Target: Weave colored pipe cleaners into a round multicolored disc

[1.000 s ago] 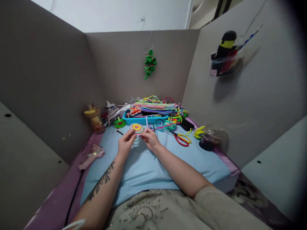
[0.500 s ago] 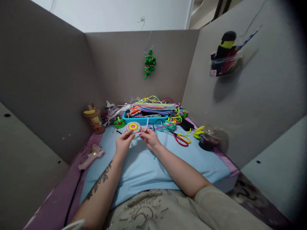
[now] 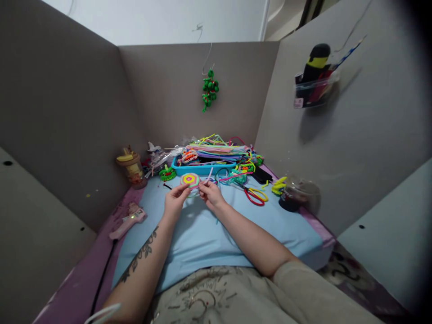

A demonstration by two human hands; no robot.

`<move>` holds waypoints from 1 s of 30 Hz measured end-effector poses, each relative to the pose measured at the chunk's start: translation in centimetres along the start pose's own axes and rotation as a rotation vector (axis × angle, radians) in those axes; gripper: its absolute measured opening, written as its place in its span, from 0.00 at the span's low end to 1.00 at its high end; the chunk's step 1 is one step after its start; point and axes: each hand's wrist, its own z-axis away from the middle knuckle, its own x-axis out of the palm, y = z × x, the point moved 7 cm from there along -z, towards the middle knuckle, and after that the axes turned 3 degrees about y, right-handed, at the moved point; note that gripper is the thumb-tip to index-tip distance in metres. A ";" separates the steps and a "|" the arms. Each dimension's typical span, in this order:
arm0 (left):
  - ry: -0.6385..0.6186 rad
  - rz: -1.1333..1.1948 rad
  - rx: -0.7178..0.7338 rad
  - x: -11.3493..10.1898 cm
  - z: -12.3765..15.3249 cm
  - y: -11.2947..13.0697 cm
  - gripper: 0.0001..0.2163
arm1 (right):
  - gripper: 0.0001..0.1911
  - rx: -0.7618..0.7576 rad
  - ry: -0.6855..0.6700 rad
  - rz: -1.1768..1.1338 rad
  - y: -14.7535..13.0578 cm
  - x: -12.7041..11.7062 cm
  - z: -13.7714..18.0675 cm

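Note:
My left hand (image 3: 174, 201) pinches the lower edge of a round coiled pipe-cleaner disc (image 3: 190, 180) with pink, green and yellow rings, held a little above the light blue mat (image 3: 216, 229). My right hand (image 3: 211, 195) is closed on a pale pink pipe cleaner (image 3: 208, 175) that sticks up beside the disc's right edge. The two hands nearly touch at the disc.
A blue tray (image 3: 202, 168) heaped with coloured pipe cleaners sits behind the hands. Red and yellow loops (image 3: 255, 195) lie to the right, near a dark jar (image 3: 290, 198). A pink glue gun (image 3: 126, 220) lies left, a small jar (image 3: 132, 168) beyond it. Grey panels enclose the desk.
The disc shifted slightly left and tilted, then came back toward the right hand. The pale pink pipe cleaner end has leaned to the right. Both hands stayed in place.

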 end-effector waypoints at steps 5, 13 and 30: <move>-0.016 -0.029 -0.009 0.1 0.0 0.0 0.16 | 0.18 -0.024 0.002 0.036 -0.2 0.0 -0.1; -0.008 -0.081 -0.015 0.1 0.2 0.0 0.15 | 0.17 -0.029 0.012 -0.001 -0.2 -0.1 -0.2; 0.082 -0.130 0.035 -0.9 0.2 1.1 0.15 | 0.13 -0.469 0.120 0.520 -4.1 -2.4 -0.7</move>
